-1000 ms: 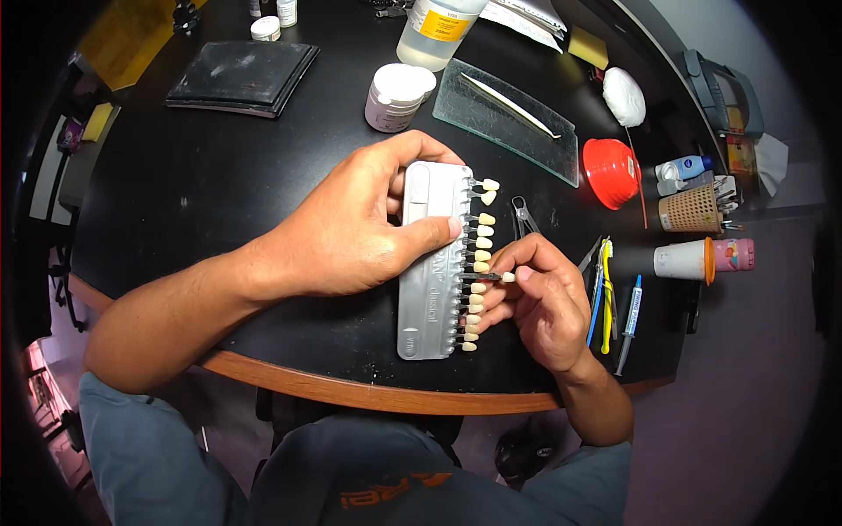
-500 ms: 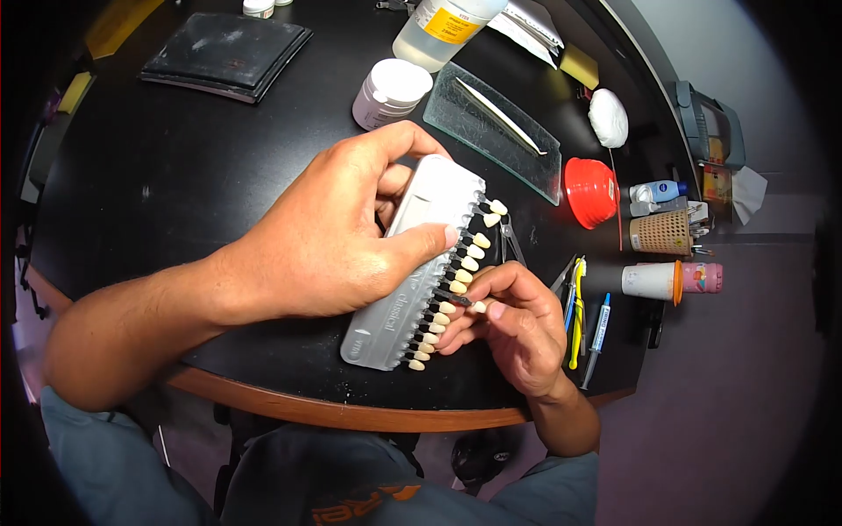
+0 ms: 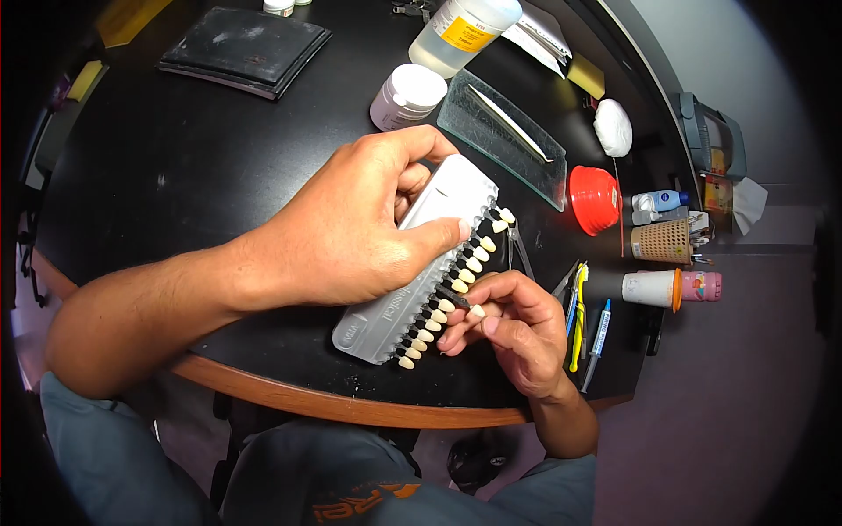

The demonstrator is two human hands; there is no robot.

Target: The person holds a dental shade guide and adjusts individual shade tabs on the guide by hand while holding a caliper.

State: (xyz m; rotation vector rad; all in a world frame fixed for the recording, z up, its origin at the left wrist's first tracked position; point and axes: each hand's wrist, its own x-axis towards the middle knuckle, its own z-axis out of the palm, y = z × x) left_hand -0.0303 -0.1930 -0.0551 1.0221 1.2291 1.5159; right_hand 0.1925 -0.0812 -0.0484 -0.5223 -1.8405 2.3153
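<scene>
My left hand (image 3: 351, 223) is closed around a grey tooth shade guide (image 3: 368, 320), its thumb lying across the front. A row of tooth-shaped shade tabs (image 3: 430, 324) on dark stems lines the guide's right edge. One shade tab (image 3: 476, 311) sticks out farther than its neighbours. Around it are the curled fingers of my right hand (image 3: 524, 337), with the index finger above and the thumb just below. The exact contact on its stem is partly hidden.
Beyond the guide stand a white-lidded jar (image 3: 408, 96), a liquid bottle (image 3: 460, 35) and a glass slab (image 3: 509, 140) bearing a white instrument. On the right are a red bowl (image 3: 594, 200), a yellow toothbrush (image 3: 579, 316) and a syringe (image 3: 598, 342). The wooden table edge (image 3: 351, 399) runs in front.
The guide has tilted slightly, its lower end shifting left and its upper end right. My right thumb has moved slightly down from the protruding tab's tip. The whole view has shifted a little.
</scene>
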